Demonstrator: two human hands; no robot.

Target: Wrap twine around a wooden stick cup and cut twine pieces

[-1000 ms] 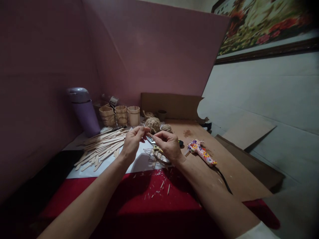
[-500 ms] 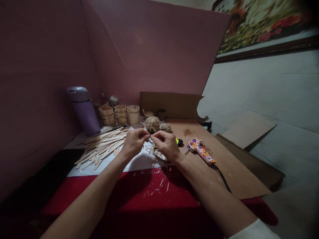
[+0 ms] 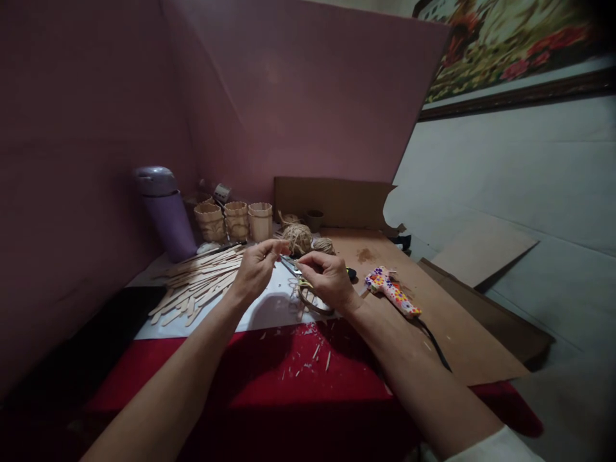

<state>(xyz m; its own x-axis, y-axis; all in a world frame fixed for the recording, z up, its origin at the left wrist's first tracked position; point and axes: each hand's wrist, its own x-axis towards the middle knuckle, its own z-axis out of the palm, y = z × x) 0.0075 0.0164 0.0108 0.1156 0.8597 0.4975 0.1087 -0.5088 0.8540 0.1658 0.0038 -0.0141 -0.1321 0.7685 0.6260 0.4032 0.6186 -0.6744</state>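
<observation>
Right grip [image 3: 330, 279] — scissors [image 3: 291, 266] just beside, twine [image 3: 297, 238] beyond

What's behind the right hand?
Past the right hand: a large twine ball and a smaller twine ball. A black object partly shows beside it; the rest, and anything directly behind the hand, is covered.

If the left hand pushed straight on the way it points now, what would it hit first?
Probably the larger ball of twine, which shows just past the fingers of the left hand; depth is hard to judge from one view.
</observation>
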